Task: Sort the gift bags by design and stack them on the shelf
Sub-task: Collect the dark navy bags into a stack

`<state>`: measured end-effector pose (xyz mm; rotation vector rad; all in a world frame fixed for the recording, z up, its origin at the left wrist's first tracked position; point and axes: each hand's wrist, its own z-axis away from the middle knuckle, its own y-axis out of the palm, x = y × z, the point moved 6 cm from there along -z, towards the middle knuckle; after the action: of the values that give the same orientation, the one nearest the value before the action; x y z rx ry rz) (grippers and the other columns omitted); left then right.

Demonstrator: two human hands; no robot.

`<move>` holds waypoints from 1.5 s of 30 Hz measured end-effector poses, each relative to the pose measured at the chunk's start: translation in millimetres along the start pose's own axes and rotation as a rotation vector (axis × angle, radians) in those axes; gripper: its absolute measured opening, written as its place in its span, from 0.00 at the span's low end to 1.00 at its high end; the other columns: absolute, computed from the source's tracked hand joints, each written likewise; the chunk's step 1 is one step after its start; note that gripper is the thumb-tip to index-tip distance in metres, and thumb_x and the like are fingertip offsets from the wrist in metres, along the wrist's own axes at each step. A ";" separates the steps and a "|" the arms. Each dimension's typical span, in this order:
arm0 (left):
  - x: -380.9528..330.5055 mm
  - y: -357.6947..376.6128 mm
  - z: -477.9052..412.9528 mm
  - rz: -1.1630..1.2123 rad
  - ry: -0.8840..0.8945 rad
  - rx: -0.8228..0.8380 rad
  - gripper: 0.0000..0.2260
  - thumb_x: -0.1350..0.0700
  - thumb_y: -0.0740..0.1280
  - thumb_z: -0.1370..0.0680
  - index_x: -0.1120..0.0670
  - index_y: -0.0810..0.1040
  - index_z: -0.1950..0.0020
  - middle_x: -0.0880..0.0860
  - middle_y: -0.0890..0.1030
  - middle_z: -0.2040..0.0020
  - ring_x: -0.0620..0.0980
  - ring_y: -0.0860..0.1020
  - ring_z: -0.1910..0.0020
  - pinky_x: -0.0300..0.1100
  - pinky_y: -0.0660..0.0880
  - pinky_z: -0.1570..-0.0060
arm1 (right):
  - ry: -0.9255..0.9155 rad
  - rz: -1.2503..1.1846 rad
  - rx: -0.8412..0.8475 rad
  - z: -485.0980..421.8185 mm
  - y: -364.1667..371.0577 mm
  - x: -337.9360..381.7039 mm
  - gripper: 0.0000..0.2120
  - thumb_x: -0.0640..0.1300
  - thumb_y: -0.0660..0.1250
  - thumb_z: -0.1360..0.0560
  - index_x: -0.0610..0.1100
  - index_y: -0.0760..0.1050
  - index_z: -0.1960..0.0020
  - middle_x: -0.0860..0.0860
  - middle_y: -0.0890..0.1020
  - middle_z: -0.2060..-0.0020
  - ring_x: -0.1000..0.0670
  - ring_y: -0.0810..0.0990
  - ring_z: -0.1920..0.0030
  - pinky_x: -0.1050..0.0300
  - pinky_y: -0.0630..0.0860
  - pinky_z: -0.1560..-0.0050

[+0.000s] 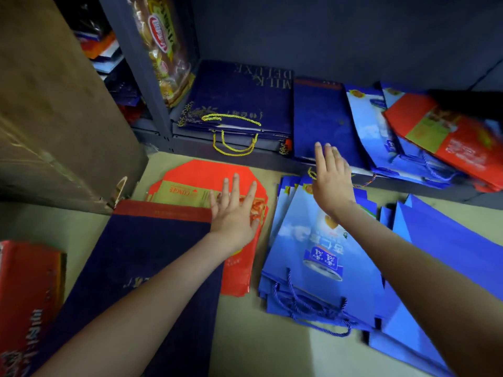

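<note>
The left hand [234, 210] lies spread and flat on the red bags [206, 175] on the floor, holding nothing; the right hand [330, 180] hovers open-fingered above the light blue bags [313, 248]. Those lie lengthwise, cord handles toward the person. On the shelf [245, 152], navy bags [239, 104] are stacked, and the blurred bags at the right are cut off.

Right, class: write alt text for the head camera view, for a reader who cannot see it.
Two bare hands reach over flat gift bags on the floor: the left hand presses open on a red bag, and the right hand hovers open above a blue pile. Behind, a low shelf holds navy bags, blue ones and a red one.
</note>
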<state>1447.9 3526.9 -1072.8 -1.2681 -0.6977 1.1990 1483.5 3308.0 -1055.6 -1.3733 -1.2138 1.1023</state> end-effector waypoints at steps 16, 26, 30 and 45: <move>-50.5 -40.5 -50.2 1.530 -0.242 0.061 0.21 0.45 0.53 0.18 0.41 0.57 0.25 0.54 0.75 0.37 0.53 0.77 0.46 0.47 0.73 0.45 | -0.443 0.092 -0.534 -3.6 -62.2 5.8 0.15 0.42 0.62 0.26 0.34 0.77 0.43 0.42 0.83 0.58 0.45 0.84 0.61 0.57 0.78 0.69; 19.5 -27.9 -5.5 1.559 -0.262 0.007 0.34 0.72 0.58 0.22 0.45 0.55 0.23 0.49 0.75 0.34 0.50 0.76 0.39 0.50 0.72 0.38 | -0.346 -0.409 0.133 55.9 -21.5 18.2 0.30 0.59 0.53 0.23 0.41 0.66 0.28 0.44 0.72 0.32 0.45 0.70 0.32 0.57 0.60 0.31; 76.3 -20.8 42.0 1.568 -0.230 0.067 0.33 0.71 0.61 0.24 0.46 0.60 0.24 0.50 0.73 0.31 0.51 0.74 0.35 0.51 0.69 0.35 | 0.237 -0.670 0.068 44.4 0.6 -35.1 0.31 0.44 0.69 0.27 0.37 0.63 0.28 0.39 0.73 0.35 0.38 0.72 0.37 0.45 0.67 0.34; 247.2 25.4 172.3 0.348 -0.855 0.284 0.29 0.48 0.62 0.20 0.61 0.58 0.26 0.60 0.66 0.29 0.60 0.68 0.33 0.45 0.68 0.39 | 0.407 -1.377 0.800 145.8 53.6 160.3 0.22 0.26 0.58 0.25 0.43 0.67 0.35 0.44 0.80 0.48 0.48 0.81 0.55 0.54 0.79 0.62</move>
<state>1354.8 3812.2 -1109.2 -0.6116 -0.8811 2.0861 1361.7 3478.5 -1132.5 0.0232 -0.9039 0.1829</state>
